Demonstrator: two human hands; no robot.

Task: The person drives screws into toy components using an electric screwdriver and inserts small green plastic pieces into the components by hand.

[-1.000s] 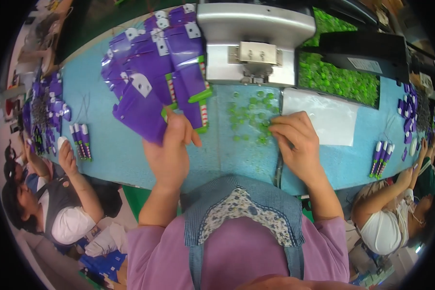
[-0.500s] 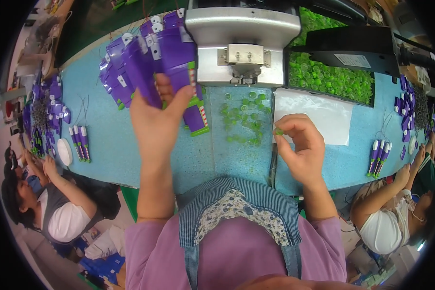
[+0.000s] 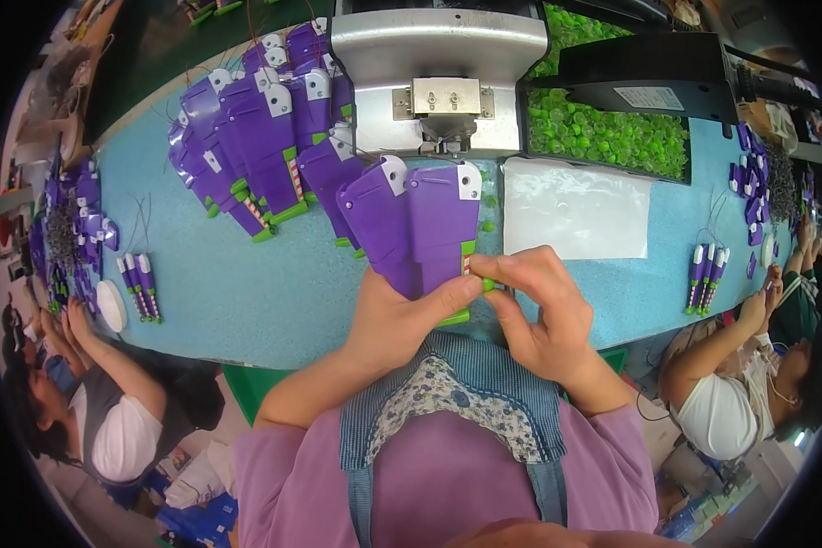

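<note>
My left hand (image 3: 384, 320) grips a fan of flat purple plastic toy-leg pieces near their lower ends, close to my apron. The front purple piece (image 3: 443, 215) has a white top corner, a red-and-white striped strip and a green foot. A second purple piece (image 3: 377, 215) overlaps behind it. A third purple piece (image 3: 324, 178) lies farther left; whether it is held, I cannot tell. My right hand (image 3: 550, 315) pinches a small green cap (image 3: 489, 285) against the front piece's right edge, beside the left thumb. Loose green caps (image 3: 489, 226) are partly hidden behind the pieces.
Ahead stands a silver press-like machine (image 3: 438, 55). To its right, a black bin (image 3: 690, 164) holds many green caps, with a clear plastic sheet (image 3: 575, 215) before it. More purple pieces (image 3: 256, 128) are heaped left. People work at both sides.
My left hand has drawn purple pieces from the heap toward me and right. My right hand has brought its green cap left and down to the front piece's edge.
</note>
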